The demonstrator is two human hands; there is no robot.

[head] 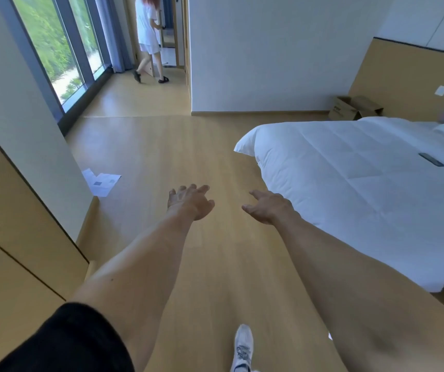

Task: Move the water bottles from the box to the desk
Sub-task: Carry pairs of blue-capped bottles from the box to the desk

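An open brown cardboard box sits on the floor at the far right, between the bed and the wall panel; its inside is hidden. No water bottles and no desk show in the head view. My left hand and my right hand are both stretched out over the wooden floor, fingers spread, holding nothing. The box lies far ahead and to the right of both hands.
A bed with a white duvet fills the right side, a dark phone lying on it. Papers lie on the floor by the left wall. A person in white stands in the far passage beside tall windows. Wooden cabinets line the left.
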